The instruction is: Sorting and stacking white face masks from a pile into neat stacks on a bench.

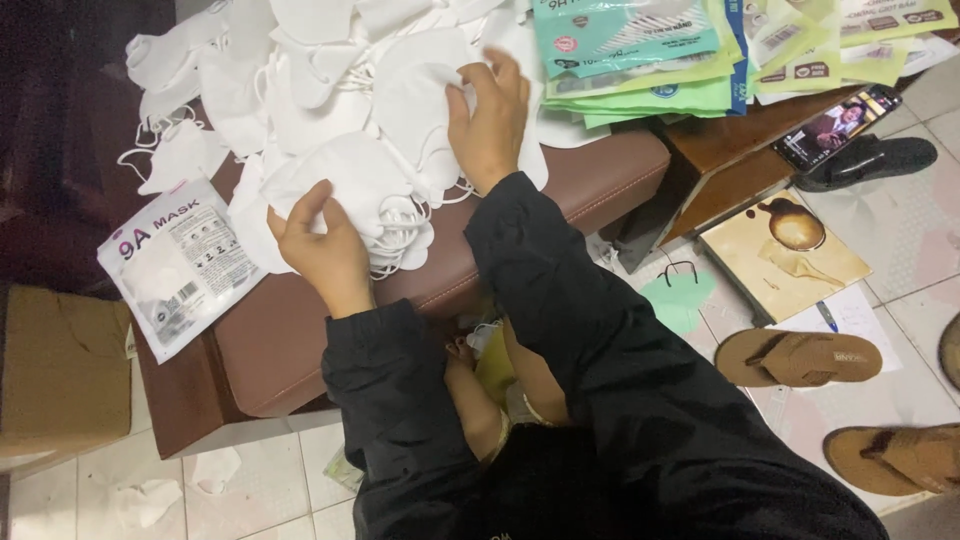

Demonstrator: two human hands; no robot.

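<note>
The left hand (pixel 318 245) was laid flat, fingers spread, on a stack of white masks (pixel 370 190) on the brown bench (pixel 300 330). The right hand (pixel 490 115) was pressed open-palmed on the mask pile (pixel 330 70) behind.

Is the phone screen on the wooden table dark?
No, the phone lies on the wooden table with its screen lit, showing a picture.

Lighting: indoor, moderate, from above; the pile of white masks (pixel 330 90) reads very bright, near washed out, with folds hard to separate. Far left edge falls into deep shadow, detail lost. Dark jacket sleeves (pixel 560 330) show almost no texture. Phone screen (pixel 838 126) glows. Focus: fairly sharp throughout, slight softness on the hands. Soft shadows beneath the bench (pixel 300 350).
</note>
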